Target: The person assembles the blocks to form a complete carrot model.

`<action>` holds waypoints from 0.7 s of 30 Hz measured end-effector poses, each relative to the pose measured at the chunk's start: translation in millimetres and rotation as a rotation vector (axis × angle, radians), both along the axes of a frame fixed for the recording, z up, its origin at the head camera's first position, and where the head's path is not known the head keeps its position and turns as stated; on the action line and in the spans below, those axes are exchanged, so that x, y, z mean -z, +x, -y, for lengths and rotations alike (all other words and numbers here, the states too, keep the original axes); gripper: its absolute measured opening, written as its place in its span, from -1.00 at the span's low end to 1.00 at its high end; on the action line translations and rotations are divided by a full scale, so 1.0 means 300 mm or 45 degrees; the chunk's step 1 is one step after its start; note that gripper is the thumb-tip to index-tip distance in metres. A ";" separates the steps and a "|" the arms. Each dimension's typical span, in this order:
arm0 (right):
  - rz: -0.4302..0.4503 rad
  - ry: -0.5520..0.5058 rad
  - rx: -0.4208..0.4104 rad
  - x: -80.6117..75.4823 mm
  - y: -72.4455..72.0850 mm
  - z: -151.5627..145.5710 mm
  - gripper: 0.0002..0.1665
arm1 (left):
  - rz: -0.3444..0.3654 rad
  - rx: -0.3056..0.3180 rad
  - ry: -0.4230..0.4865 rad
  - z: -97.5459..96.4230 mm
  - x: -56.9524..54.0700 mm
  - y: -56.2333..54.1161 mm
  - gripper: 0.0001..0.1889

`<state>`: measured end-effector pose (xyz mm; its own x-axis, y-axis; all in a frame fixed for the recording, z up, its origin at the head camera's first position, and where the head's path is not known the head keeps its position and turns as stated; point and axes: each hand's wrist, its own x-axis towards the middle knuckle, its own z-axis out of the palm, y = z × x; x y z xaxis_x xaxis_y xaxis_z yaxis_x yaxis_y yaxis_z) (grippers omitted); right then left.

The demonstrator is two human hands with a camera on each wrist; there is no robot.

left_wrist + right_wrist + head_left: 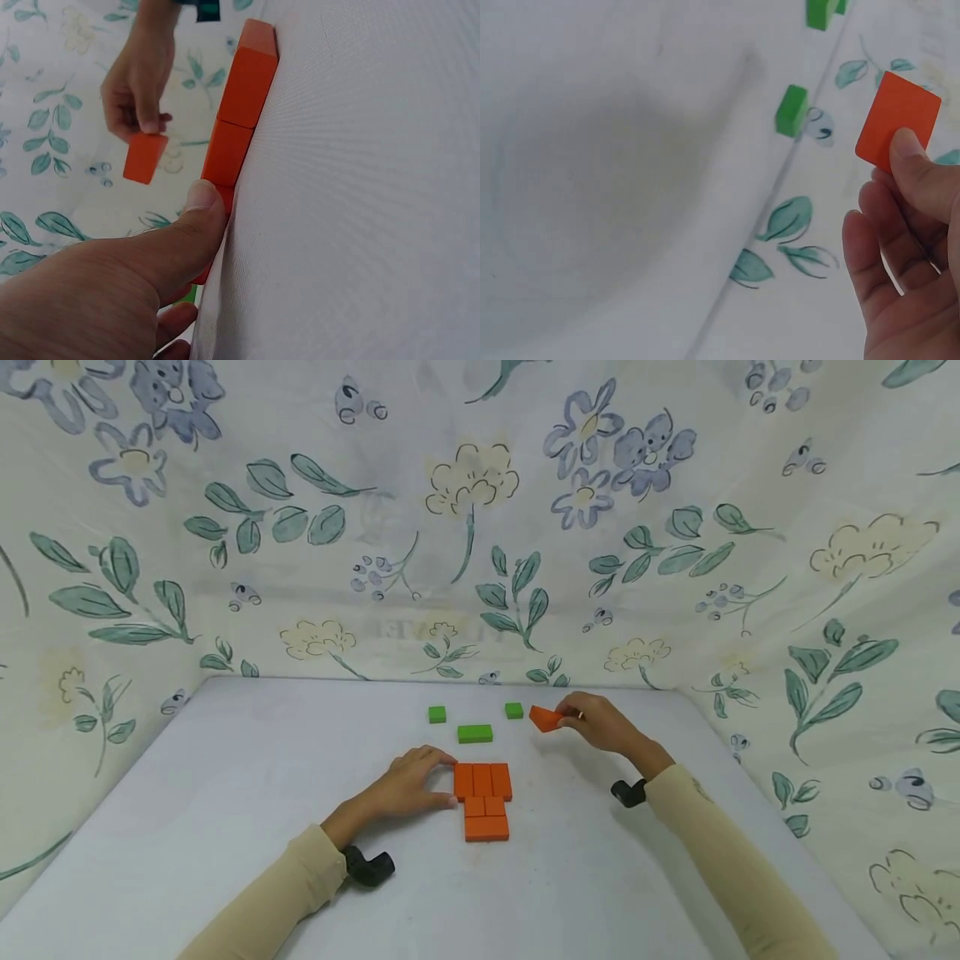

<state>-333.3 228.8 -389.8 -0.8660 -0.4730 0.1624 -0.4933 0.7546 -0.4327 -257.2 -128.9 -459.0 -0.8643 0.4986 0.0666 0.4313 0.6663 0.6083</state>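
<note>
Orange block [545, 718] pinched in right fingers [892, 225], sticking out to their left, above the surface [585, 877]. Orange cluster [482, 781] lies left of them, nearer the person; relaxed left fingers [437, 755] touch its left side.

One flat-faced orange block [545, 718] with softly rounded corners is pinched by the right hand [602, 724], tilted and raised off the white table [585, 868]. Three upright-set oblong orange blocks [482, 781] lie side by side, touching, in a row on the table; the thumb of the left hand [411, 785] rests at its left end. Nearer the person, two small orange blocks [484, 807] adjoin the row, then one crosswise orange bar [487, 829].
</note>
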 end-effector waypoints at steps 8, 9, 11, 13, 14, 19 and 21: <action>-0.087 -0.019 -0.069 -0.049 0.075 0.010 -0.82 | -0.019 0.006 0.013 -0.001 -0.002 -0.008 -0.37; -0.105 -0.018 -0.083 -0.051 0.088 0.011 -0.82 | -0.013 0.006 0.014 -0.001 0.000 -0.008 -0.37; -0.142 -0.025 -0.124 -0.055 0.116 0.015 -0.82 | 0.002 0.006 0.005 0.000 0.004 -0.007 -0.36; -0.173 -0.047 -0.179 -0.059 0.148 0.023 -0.81 | 0.010 0.002 -0.009 0.002 0.007 -0.006 -0.36; -0.196 -0.060 -0.209 -0.057 0.159 0.026 -0.80 | 0.007 0.001 -0.010 0.003 0.008 -0.005 -0.36; -0.284 -0.122 -0.304 -0.060 0.220 0.045 -0.79 | -0.028 -0.002 0.001 0.007 0.013 -0.006 -0.36; -0.298 -0.123 -0.323 -0.062 0.244 0.051 -0.79 | -0.029 -0.009 0.006 0.008 0.018 -0.007 -0.36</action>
